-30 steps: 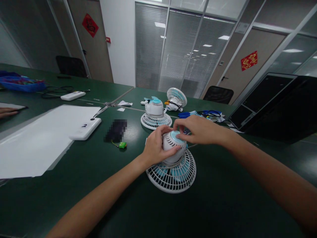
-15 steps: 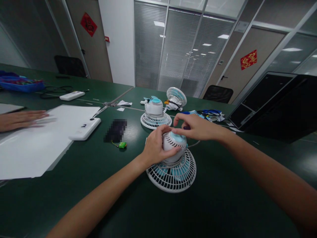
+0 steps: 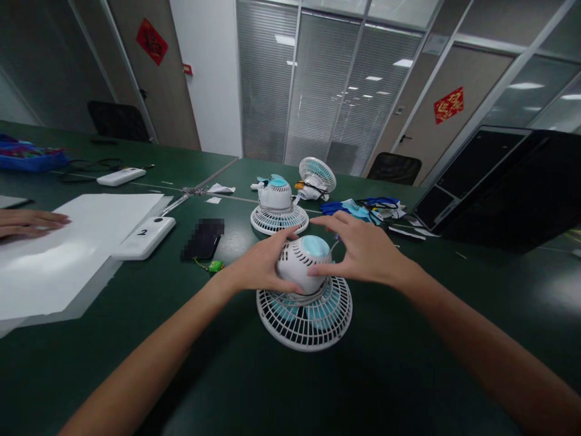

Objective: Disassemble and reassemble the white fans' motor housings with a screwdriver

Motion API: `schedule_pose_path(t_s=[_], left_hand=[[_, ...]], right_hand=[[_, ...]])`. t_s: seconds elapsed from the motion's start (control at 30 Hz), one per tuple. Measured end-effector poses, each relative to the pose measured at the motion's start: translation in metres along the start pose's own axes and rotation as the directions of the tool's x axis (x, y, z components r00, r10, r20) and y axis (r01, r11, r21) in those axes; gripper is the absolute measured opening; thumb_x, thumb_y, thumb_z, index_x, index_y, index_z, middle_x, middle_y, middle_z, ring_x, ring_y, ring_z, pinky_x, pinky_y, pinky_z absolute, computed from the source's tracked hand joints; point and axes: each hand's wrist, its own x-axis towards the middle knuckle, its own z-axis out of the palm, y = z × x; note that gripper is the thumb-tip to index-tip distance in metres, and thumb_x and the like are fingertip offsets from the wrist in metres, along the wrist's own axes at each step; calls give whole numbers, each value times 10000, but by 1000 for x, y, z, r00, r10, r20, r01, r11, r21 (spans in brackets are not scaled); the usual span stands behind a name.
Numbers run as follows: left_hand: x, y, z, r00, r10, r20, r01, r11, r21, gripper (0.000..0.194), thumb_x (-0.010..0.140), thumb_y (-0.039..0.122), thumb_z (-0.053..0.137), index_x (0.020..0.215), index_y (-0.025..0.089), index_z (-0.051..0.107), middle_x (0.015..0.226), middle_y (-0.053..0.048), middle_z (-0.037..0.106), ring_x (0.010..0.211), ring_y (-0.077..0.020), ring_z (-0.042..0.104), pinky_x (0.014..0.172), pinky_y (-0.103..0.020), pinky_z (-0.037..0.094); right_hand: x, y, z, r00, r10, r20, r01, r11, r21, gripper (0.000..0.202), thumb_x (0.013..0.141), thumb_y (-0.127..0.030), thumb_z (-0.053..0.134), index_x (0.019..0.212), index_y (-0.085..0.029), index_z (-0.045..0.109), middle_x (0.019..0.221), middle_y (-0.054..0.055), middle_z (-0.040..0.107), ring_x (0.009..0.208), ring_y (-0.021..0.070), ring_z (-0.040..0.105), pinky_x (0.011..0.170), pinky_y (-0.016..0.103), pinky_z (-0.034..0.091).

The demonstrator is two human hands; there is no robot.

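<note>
A small white fan with pale blue blades (image 3: pixel 305 327) stands face down on the dark green table, its rounded motor housing with a blue cap pointing up. My left hand (image 3: pixel 261 261) is wrapped round the left side of that housing, thumb across the front. On the other side my right hand (image 3: pixel 363 248) arches with fingers apart; its thumb touches the front of the housing, and the index finger reaches over behind the cap. Part of the cable is visible coiled round the fan's neck. The right hand's lower fingers are partly hidden.
Behind stand a second face-down fan (image 3: pixel 278 209) and a tilted fan (image 3: pixel 318 178). Blue gloves and cables (image 3: pixel 363 209) lie right, near a black computer case (image 3: pixel 481 188). Left are a phone (image 3: pixel 204 239), a white device marked 2 (image 3: pixel 144 238), and another person's hand (image 3: pixel 31 223) on white sheets (image 3: pixel 72 260).
My right hand has opened from a pinch near the cap, where a dark purple handle showed, to a spread shape beside the housing. My left hand stays on it. The view has shifted slightly.
</note>
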Motion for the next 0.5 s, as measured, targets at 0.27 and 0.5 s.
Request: schedule_pose_path(t_s=[0.27, 0.5], left_hand=[[-3, 1, 4, 998, -57, -29, 57, 998, -6, 958, 689, 553, 773, 1424, 165, 298, 1365, -198, 494, 1211, -363, 526, 1024, -565, 436], [-3, 2, 4, 998, -62, -29, 61, 998, -12, 935, 670, 532, 797, 1394, 179, 323, 1366, -187, 495, 1212, -363, 526, 1023, -567, 435]], right_hand=[[6, -13, 17, 997, 32, 67, -35, 999, 40, 1066, 576, -800, 668, 1424, -199, 429, 1146, 112, 688, 941, 325, 657, 727, 440, 511], [5, -8, 24, 993, 94, 72, -102, 988, 116, 1051, 555, -733, 731, 1405, -200, 418, 1153, 113, 684, 986, 335, 647, 753, 457, 518]])
